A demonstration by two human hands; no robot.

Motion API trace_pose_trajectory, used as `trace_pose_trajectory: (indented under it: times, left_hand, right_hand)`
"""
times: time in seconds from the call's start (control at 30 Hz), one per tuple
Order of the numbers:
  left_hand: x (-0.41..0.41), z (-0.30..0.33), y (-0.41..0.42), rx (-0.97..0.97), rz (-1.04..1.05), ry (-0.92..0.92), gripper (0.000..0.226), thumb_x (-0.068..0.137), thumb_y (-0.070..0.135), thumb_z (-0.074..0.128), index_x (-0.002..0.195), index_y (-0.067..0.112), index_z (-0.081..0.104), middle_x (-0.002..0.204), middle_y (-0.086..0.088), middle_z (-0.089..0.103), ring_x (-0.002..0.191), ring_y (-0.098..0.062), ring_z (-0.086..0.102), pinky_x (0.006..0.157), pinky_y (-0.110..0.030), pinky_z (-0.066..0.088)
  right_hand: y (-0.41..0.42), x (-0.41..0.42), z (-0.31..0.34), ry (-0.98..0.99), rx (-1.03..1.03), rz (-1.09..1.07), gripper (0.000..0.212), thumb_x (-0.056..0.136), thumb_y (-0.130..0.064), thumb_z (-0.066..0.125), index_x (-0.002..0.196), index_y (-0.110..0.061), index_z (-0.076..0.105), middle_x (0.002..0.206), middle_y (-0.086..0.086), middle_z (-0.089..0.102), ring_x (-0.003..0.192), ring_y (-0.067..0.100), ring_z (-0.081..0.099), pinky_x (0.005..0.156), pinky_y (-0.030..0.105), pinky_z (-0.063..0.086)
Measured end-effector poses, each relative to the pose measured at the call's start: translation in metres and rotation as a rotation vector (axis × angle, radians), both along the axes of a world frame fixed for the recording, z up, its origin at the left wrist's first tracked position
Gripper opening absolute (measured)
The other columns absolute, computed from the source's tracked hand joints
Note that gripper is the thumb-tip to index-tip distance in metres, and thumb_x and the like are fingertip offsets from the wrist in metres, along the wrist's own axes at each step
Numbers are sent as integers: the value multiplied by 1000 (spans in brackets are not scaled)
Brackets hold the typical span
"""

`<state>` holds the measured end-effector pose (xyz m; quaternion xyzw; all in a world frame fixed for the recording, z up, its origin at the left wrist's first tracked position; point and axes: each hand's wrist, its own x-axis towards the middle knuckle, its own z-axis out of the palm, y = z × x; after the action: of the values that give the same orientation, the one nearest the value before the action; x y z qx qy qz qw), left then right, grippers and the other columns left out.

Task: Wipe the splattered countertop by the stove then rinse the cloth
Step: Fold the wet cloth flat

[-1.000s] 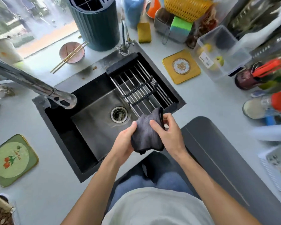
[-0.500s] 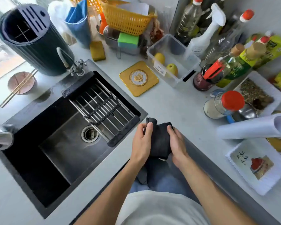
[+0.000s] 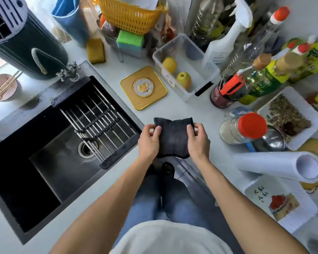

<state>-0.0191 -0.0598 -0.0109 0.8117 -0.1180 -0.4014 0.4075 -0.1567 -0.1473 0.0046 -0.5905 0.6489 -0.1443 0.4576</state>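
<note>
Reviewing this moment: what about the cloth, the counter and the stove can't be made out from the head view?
- Stove: none shows in the head view; it lies outside the frame.
- Splatter: none can be picked out on the countertop.
- Cloth: whether wet or dry cannot be told; its side edges are hidden by the left hand and right hand.
- Faucet spout: cut off by the left edge.

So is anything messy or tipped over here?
Yes: a red-capped jar lies on its side on the countertop, right of the dark cloth both hands hold. A white roll lies flat nearby. I see no spill.
</note>
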Motion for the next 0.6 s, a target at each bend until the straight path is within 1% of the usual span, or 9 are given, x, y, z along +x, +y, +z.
trace_pose_trajectory:
  times: [0.1, 0.2, 0.23, 0.3, 0.33, 0.4, 0.47, 0.5, 0.6]
  left_hand:
    - [22, -12, -18, 72, -73, 42, 20, 105, 33, 65, 124, 28, 65, 112, 0, 74, 100, -21, 71, 87, -38, 57]
    - [31, -18, -26, 129, -104, -36, 33, 105, 22, 64, 137, 20, 61, 125, -5, 72, 106, -22, 71, 95, -41, 60]
    - [30, -20, -25, 138, -136, -115, 38, 105, 19, 63, 143, 18, 58, 134, -6, 67, 111, -22, 69, 100, -38, 57]
    - [22, -24, -19, 118, -256, -320, 49, 104, 14, 61, 151, 17, 49, 153, -7, 49, 131, -22, 57, 111, -28, 43]
    - [17, -25, -16, 86, -327, -430, 53, 103, 11, 60, 154, 17, 46, 160, -7, 41, 142, -23, 47, 114, -25, 35]
    - [8, -29, -11, -7, -516, -629, 59, 100, 4, 57, 158, 10, 42, 168, -11, 33, 154, -27, 31, 121, -27, 28]
    - [5, -37, -8, -38, -794, -745, 63, 105, 11, 52, 164, 0, 34, 176, -19, 23, 165, -33, 17, 135, -40, 19]
    - [5, -42, -6, 1, -908, -749, 66, 110, 21, 48, 168, 0, 26, 179, -20, 14, 168, -35, 6, 137, -45, 14]
    - [16, -55, 1, 164, -1030, -706, 76, 114, 49, 35, 171, 7, 7, 180, -9, -7, 166, -26, -14, 137, -46, 4]
  right_hand:
    - [-24, 2, -19, 25, 84, 58, 21, 106, -42, 53, 119, -26, 59, 95, -14, 69, 91, 22, 64, 80, 33, 42]
    - [-33, 7, -31, 94, 139, 150, 41, 105, -36, 58, 142, -20, 50, 123, -1, 69, 113, 25, 63, 93, 35, 47]
    - [-32, 8, -34, 133, 95, 184, 47, 104, -31, 60, 147, -18, 47, 131, 3, 65, 120, 26, 62, 98, 37, 47]
    - [-22, 10, -37, 197, -81, 261, 58, 101, -20, 64, 154, -14, 42, 147, 8, 53, 133, 27, 54, 107, 37, 45]
    - [-16, 11, -39, 226, -182, 320, 63, 100, -16, 65, 157, -12, 39, 156, 9, 46, 141, 27, 48, 113, 36, 43]
    - [-7, 11, -46, 274, -325, 501, 71, 100, -15, 64, 163, -8, 31, 170, 10, 31, 156, 27, 31, 124, 38, 33]
    - [-4, 8, -55, 325, -355, 717, 74, 105, -23, 57, 167, -9, 19, 177, 9, 13, 164, 27, 11, 131, 42, 20]
    - [-4, 6, -61, 372, -336, 798, 76, 108, -31, 52, 169, -12, 12, 178, 6, 4, 165, 25, 2, 133, 44, 15]
    - [-7, -1, -75, 514, -321, 887, 79, 108, -52, 34, 169, -18, -3, 177, 0, -12, 164, 22, -10, 133, 50, 9]
